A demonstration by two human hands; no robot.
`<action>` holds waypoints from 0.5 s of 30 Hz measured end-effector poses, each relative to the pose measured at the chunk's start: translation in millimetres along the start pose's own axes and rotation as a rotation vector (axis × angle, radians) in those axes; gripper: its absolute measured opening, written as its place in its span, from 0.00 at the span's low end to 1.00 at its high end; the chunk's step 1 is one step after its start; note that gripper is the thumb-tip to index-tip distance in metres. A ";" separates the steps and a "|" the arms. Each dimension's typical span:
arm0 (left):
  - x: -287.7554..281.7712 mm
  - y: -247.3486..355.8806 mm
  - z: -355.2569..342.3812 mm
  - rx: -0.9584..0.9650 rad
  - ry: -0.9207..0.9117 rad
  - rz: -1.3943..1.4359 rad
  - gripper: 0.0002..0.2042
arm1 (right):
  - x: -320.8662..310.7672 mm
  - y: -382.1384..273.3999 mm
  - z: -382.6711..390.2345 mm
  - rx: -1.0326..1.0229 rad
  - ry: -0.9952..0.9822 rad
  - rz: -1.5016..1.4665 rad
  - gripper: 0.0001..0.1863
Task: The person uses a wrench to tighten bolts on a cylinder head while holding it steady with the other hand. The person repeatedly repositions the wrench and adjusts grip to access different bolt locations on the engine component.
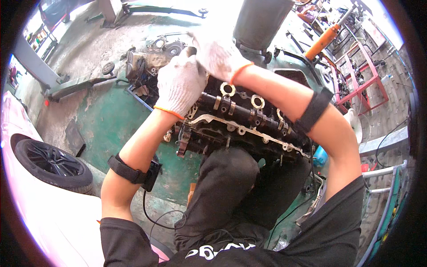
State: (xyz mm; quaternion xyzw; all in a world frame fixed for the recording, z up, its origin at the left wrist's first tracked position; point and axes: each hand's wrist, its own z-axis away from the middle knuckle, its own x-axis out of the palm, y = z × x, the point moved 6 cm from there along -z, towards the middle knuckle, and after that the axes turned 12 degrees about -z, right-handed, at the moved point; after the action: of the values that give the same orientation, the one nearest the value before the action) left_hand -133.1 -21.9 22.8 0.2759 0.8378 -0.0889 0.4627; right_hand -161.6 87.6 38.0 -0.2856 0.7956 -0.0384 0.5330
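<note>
An engine cylinder head (242,116) lies in front of my knees, dark and oily, with a camshaft (235,107) along its top and a pale gasket edge along its near side. My left hand (181,84), in a white knit glove, is closed over the head's left end. A short dark cylindrical piece (191,51) pokes out above its fingers; the rest of it is hidden. Close beside it, my right hand (219,55), gloved too, is smeared by motion and bright light. Its fingers cannot be made out, nor whether it holds anything.
Loose engine parts (167,46) and a blue-edged tray (141,99) lie beyond on the left. A grey bin (261,22) on casters stands ahead. At right are an orange jack cylinder (322,41) and a red frame (362,86). A pink car's wheel (53,162) sits at left.
</note>
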 end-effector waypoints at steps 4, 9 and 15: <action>1.5 -1.1 -1.3 0.020 -0.044 0.092 0.11 | -40.0 -27.2 49.2 -0.276 0.197 -0.073 0.15; -11.5 10.7 -11.1 0.225 0.095 0.165 0.13 | -134.7 6.9 121.1 0.048 0.394 -0.405 0.15; 17.8 53.9 -40.7 0.503 -0.253 0.105 0.18 | -197.6 50.4 260.4 0.486 1.032 -1.006 0.14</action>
State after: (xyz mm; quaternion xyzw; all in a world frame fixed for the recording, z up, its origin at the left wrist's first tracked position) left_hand -140.7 46.1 36.5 0.4118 0.7095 -0.3038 0.4845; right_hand 97.2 290.9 71.1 -0.4342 0.6872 -0.5794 0.0593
